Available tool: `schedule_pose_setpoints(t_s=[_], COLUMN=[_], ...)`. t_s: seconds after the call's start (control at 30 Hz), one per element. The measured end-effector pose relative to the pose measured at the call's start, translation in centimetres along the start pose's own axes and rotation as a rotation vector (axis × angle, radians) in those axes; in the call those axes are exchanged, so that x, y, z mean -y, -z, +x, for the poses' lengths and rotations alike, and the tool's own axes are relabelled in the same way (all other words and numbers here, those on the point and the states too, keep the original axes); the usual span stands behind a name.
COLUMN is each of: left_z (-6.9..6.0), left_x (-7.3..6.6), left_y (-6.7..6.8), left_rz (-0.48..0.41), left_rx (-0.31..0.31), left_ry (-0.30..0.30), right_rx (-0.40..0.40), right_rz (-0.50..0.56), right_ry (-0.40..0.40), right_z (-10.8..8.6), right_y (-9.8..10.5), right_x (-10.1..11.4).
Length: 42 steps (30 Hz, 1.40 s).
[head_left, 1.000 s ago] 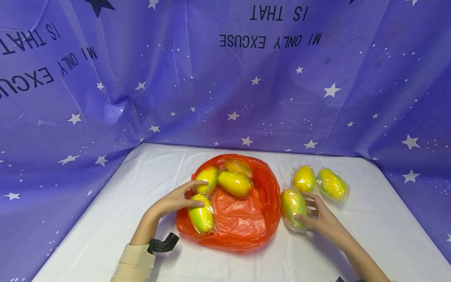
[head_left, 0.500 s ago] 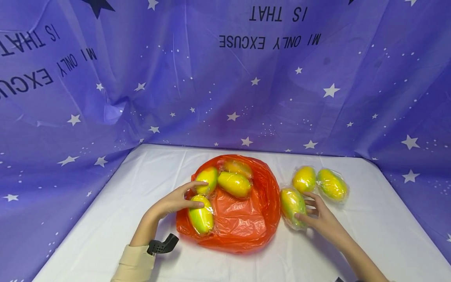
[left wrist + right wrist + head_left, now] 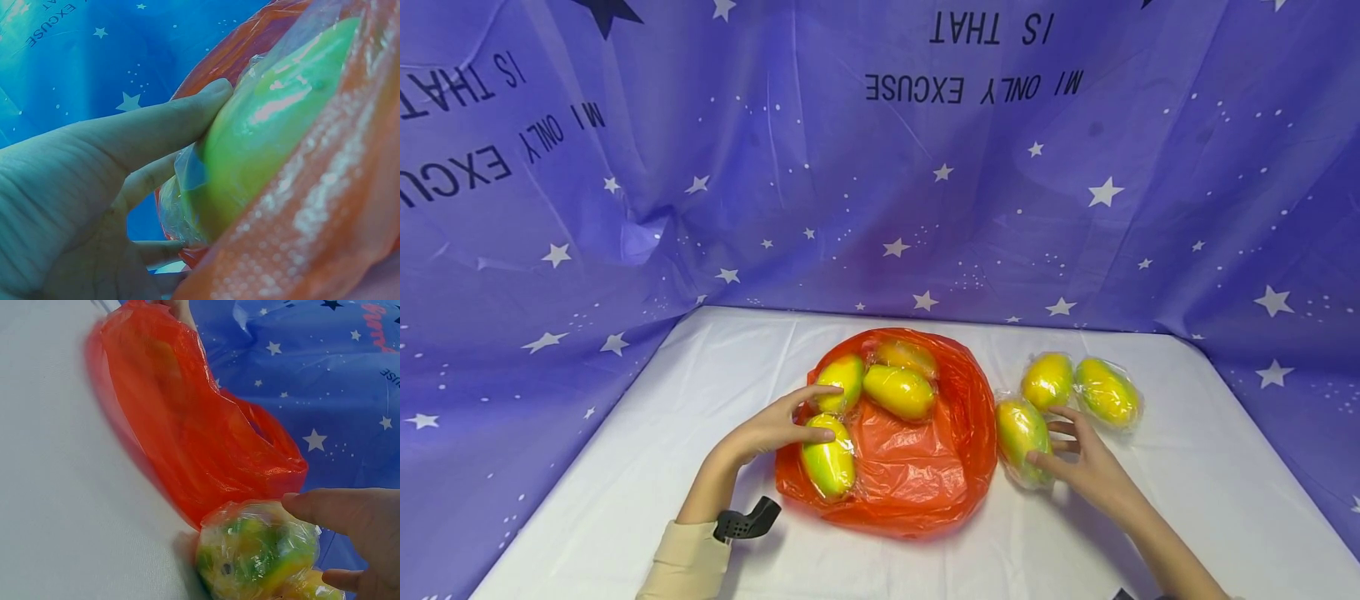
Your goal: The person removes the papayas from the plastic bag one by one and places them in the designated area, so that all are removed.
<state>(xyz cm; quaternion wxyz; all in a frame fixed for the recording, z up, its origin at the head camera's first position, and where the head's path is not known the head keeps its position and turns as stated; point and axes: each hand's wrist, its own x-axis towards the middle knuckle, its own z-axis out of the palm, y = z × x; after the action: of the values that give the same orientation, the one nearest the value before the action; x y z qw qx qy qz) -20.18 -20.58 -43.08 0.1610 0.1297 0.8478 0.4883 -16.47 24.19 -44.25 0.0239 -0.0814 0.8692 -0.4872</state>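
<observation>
Since the earlier frame, movement is slight: the right hand [image 3: 1093,471] is shifting by a trace, while the left hand [image 3: 767,429] and the red bag [image 3: 910,458] are staying put. Right hand: the fingers are standing apart beside the near mango [image 3: 1022,442], the thumb tip lying over its wrapped side; from my spot I cannot tell how firmly the thumb is pressing. This mango is resting on the white tablecloth [image 3: 715,358], just beside the right edge of the bag. The middle mango [image 3: 1047,381] is lying just beyond it, and the far-right mango [image 3: 1108,393] is sitting close beside that one. Left hand: the fingers are reaching over the bag's left rim, held apart, fingertips extending onto the upper-left mango [image 3: 844,383], the thumb lying over the lower-left mango [image 3: 829,462]. Both are lying inside the bag, along with the front mango [image 3: 898,392] and the back mango [image 3: 907,357], which is partly hidden behind it. A purple starred curtain [image 3: 850,167] is hanging behind.
</observation>
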Motion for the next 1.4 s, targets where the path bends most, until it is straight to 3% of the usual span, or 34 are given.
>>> schedule_pose_setpoints(t_s=[0.4, 0.63, 0.9, 1.13, 1.4], left_z=[-0.1, -0.2, 0.0, 0.1, 0.1], left_x=[0.1, 0.1, 0.1, 0.2, -0.1], left_y=[0.0, 0.0, 0.0, -0.1, -0.1], left_rz=[0.001, 0.003, 0.005, 0.011, 0.004], left_rx=[-0.006, -0.010, -0.007, -0.004, -0.003], left_ry=[-0.004, 0.004, -0.002, 0.006, 0.005], right_rx=[-0.038, -0.075, -0.118, -0.067, 0.044], right_rz=[0.014, -0.042, 0.086, 0.185, 0.247], right_ry=[0.060, 0.066, 0.149, 0.221, 0.281], right_z=[0.1, 0.4, 1.1, 1.9, 3.1], right_y=[0.3, 1.3, 1.4, 0.4, -1.8], right_x=[0.5, 1.9, 3.4, 4.8, 6.7])
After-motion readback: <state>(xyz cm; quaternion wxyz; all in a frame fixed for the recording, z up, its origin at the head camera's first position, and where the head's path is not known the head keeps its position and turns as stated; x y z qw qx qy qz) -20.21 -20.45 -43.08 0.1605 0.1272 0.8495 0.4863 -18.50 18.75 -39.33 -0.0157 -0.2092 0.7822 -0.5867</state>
